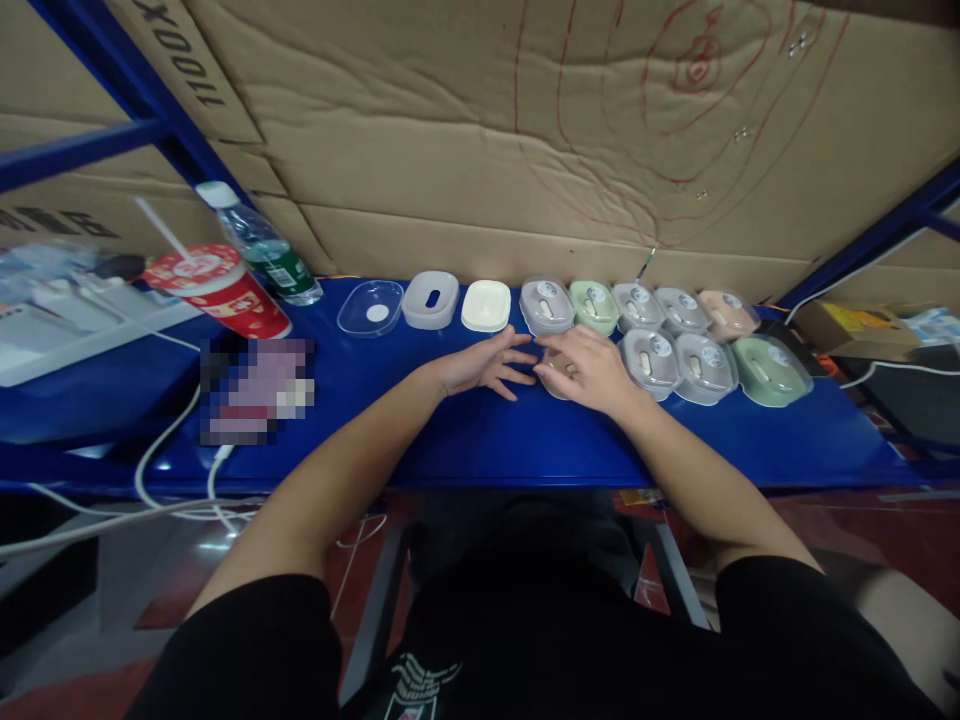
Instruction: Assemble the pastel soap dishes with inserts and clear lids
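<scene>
My right hand (596,370) lies over a small pinkish box with a clear lid (556,378) in the front row, its fingers and thumb around the top and left side. Much of that box is hidden beneath the hand. Just left of it, my left hand (491,365) is held with its fingers spread and nothing in them. Close beyond the hands stand a grey lidded box (546,303) and a green lidded box (592,303). To the right of my right hand is another grey lidded box (649,365).
More lidded boxes, such as a large green one (772,372), fill the right. Left of centre lie a cream tray (486,305), a grey shell with a slot (431,300) and a clear cover (370,308). A red cup (232,295), a bottle (274,255) and cables (146,450) stand left.
</scene>
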A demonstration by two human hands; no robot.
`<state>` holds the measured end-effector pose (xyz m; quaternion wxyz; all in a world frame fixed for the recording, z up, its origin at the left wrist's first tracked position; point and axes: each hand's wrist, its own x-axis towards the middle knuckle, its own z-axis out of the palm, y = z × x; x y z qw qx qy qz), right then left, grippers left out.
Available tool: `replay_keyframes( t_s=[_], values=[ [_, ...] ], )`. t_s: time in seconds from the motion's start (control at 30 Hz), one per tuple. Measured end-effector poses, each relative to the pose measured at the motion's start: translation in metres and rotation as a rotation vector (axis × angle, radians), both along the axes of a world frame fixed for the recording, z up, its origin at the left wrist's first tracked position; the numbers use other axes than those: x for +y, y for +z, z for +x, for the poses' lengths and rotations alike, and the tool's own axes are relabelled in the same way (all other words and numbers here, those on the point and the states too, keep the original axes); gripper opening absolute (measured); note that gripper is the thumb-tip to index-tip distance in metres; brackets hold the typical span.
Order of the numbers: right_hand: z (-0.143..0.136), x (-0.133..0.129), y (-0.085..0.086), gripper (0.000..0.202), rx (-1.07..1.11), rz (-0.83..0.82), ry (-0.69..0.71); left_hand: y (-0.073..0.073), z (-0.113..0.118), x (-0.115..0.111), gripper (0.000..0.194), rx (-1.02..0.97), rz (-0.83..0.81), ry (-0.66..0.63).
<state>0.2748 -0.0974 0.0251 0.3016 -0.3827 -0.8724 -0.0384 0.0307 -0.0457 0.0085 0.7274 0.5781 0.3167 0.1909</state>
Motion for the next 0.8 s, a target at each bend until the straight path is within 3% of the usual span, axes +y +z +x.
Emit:
replay_keyframes(
  t_s=[0.1, 0.23, 0.37, 0.47, 0.53, 0.6, 0.8],
  values=[
    [-0.002, -0.001, -0.001, 0.045, -0.108, -0.054, 0.110, -0.005, -0.001, 0.003, 0.082, 0.015, -0.023, -0.017],
    [0.002, 0.002, -0.002, 0.042, -0.184, -0.118, 0.157, -0.007, -0.006, 0.012, 0.071, 0.139, 0.104, 0.154],
    [0.007, 0.001, 0.001, 0.043, -0.221, -0.134, 0.068, -0.006, -0.012, 0.017, 0.055, 0.288, 0.399, 0.280],
    [0.005, -0.002, 0.001, 0.041, -0.235, -0.148, 0.037, -0.005, -0.016, 0.018, 0.053, 0.452, 0.740, 0.323],
    [0.002, -0.004, 0.001, 0.040, -0.237, -0.170, 0.050, -0.006, -0.018, 0.018, 0.049, 0.576, 0.942, 0.325],
    [-0.002, -0.006, 0.001, 0.038, -0.240, -0.205, 0.070, -0.007, -0.020, 0.018, 0.049, 0.658, 1.042, 0.303],
    [-0.008, -0.011, 0.008, 0.034, -0.356, -0.365, 0.008, -0.011, -0.023, 0.021, 0.069, 0.864, 1.060, 0.196]
  ],
)
